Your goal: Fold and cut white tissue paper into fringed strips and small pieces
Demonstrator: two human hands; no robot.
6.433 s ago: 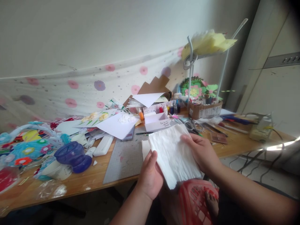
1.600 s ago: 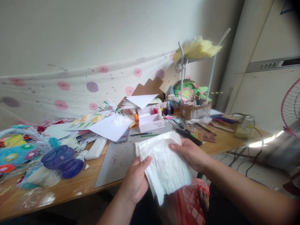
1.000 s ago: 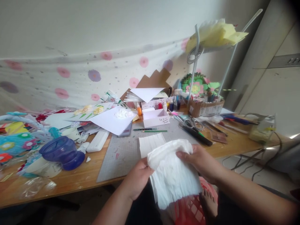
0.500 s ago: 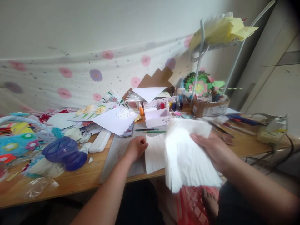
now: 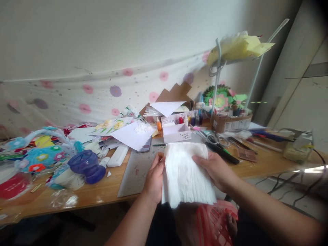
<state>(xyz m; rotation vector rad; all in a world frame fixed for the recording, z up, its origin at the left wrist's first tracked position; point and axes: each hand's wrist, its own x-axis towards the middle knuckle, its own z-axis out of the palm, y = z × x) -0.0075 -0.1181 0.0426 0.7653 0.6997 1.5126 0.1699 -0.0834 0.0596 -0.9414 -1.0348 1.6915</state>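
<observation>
A stack of thin white tissue paper (image 5: 188, 176) with a ruffled lower edge is held up over the front edge of the table. On its right side my right hand (image 5: 217, 171) is closed, with the thumb lying on the front. At the left edge, my left hand (image 5: 154, 181) pinches the paper between thumb and fingers. Just behind the paper stands a small white box (image 5: 176, 133) with handwriting on its front. Part of the grey cutting mat (image 5: 134, 172) shows beneath, and a green pencil (image 5: 159, 145) pokes out behind the paper.
To the left are a purple cup-like container (image 5: 88, 165), a white cup (image 5: 69, 179) and a blue flowered basket (image 5: 42, 159). Scissors (image 5: 214, 138) and a black-handled tool (image 5: 225, 153) lie to the right. A cardboard box (image 5: 232, 123) stands behind them.
My right hand has brought the tissue paper left and inward. My left hand, earlier at a sheet on the mat, now grips the paper's left edge. The view has shifted slightly.
</observation>
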